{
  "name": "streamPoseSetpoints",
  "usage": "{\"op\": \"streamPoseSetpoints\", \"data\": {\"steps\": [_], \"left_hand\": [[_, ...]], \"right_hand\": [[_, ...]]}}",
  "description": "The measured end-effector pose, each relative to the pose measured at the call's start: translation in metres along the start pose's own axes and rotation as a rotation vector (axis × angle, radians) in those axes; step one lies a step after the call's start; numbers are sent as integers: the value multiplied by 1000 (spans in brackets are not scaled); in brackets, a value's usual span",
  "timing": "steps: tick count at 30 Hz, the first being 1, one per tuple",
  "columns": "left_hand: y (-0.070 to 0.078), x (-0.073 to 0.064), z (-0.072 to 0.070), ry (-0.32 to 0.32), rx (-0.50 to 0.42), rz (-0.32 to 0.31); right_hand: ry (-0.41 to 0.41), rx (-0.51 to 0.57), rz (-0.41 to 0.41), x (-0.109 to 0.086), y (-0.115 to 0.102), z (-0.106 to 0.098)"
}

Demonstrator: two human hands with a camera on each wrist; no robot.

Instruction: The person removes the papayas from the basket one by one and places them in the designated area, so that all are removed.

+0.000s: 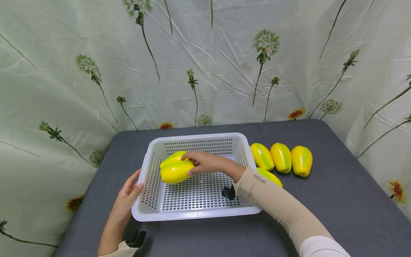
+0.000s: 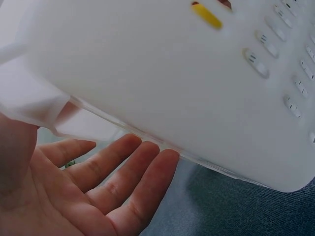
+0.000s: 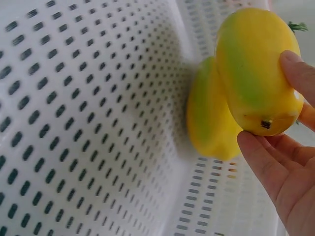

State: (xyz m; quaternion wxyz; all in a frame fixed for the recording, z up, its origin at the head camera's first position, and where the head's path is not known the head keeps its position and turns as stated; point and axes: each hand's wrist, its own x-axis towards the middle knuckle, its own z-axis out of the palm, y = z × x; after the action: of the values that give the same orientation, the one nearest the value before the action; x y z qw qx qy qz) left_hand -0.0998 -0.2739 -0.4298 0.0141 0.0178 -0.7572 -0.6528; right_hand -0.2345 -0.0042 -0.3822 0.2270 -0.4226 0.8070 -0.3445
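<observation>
A white perforated plastic basket (image 1: 196, 215) stands on the grey table. My right hand (image 1: 203, 162) reaches over it and grips a yellow papaya-like fruit (image 3: 256, 73) with a green stripe and a dark stem end. A second such fruit (image 3: 206, 113) lies beside it inside the basket, at the left end, partly hidden behind the first. At the left rim, my left hand (image 1: 128, 194) holds the basket, thumb over the edge. Its fingertips (image 2: 167, 160) touch the outer underside of the rim in the left wrist view.
Right of the basket, three more yellow fruits (image 1: 282, 158) stand in a row on the table (image 1: 334, 200). Another fruit (image 1: 270, 176) lies close to the basket, partly behind my right sleeve. A floral curtain (image 1: 224, 64) hangs behind the table.
</observation>
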Motion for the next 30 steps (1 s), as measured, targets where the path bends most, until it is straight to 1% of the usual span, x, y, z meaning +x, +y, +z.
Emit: {"op": "streamPoseSetpoints", "data": {"steps": [7, 9, 14, 21, 26, 30], "left_hand": [[-1, 1, 0, 1, 0, 9], [0, 1, 0, -1, -1, 10], [0, 1, 0, -5, 2, 15], [0, 0, 0, -18, -7, 18], [0, 0, -1, -23, -23, 19], [0, 0, -1, -24, -29, 4]], "right_hand": [[61, 48, -20, -2, -2, -8], [84, 54, -38, -3, -3, -11], [143, 43, -66, -8, -7, -21], [244, 43, -84, -21, -7, -32], [312, 65, -96, -32, -5, -38], [353, 96, -99, -39, -5, -42]]}}
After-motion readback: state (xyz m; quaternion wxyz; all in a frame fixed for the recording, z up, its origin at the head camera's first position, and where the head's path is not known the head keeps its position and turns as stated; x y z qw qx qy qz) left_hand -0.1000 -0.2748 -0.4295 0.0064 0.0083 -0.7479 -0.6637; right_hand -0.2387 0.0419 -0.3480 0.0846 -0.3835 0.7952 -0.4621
